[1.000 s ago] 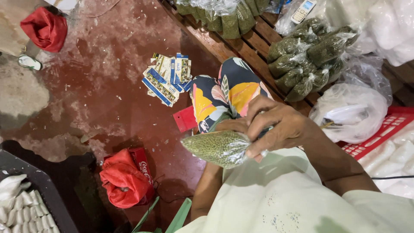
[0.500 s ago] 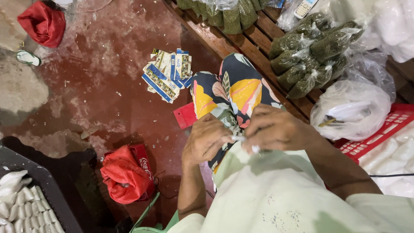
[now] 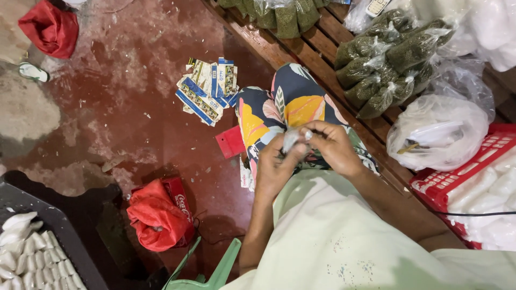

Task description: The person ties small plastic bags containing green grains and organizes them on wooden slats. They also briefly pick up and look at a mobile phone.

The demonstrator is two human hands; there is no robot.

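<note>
My left hand (image 3: pixel 275 166) and my right hand (image 3: pixel 333 146) meet over my lap, above a flower-patterned cloth (image 3: pixel 279 107). Both pinch the twisted neck of a small clear plastic packet (image 3: pixel 294 138). Most of the packet is hidden behind my fingers, so its filling cannot be seen. A pile of filled clear packets of green grains (image 3: pixel 387 59) lies on the wooden slatted pallet (image 3: pixel 322 48) to the upper right, out of my hands' reach.
Printed paper labels (image 3: pixel 207 88) lie scattered on the red floor. A red bag (image 3: pixel 158 215) sits at lower left, another red bag (image 3: pixel 48 27) at top left. A white plastic bag (image 3: pixel 438 134) and a red crate (image 3: pixel 457 185) stand at right. A dark tray of white packets (image 3: pixel 27 247) is at bottom left.
One second ago my right hand held a filled green packet in plain view. Both hands have since come together on its neck, and the packet's body is now hidden.
</note>
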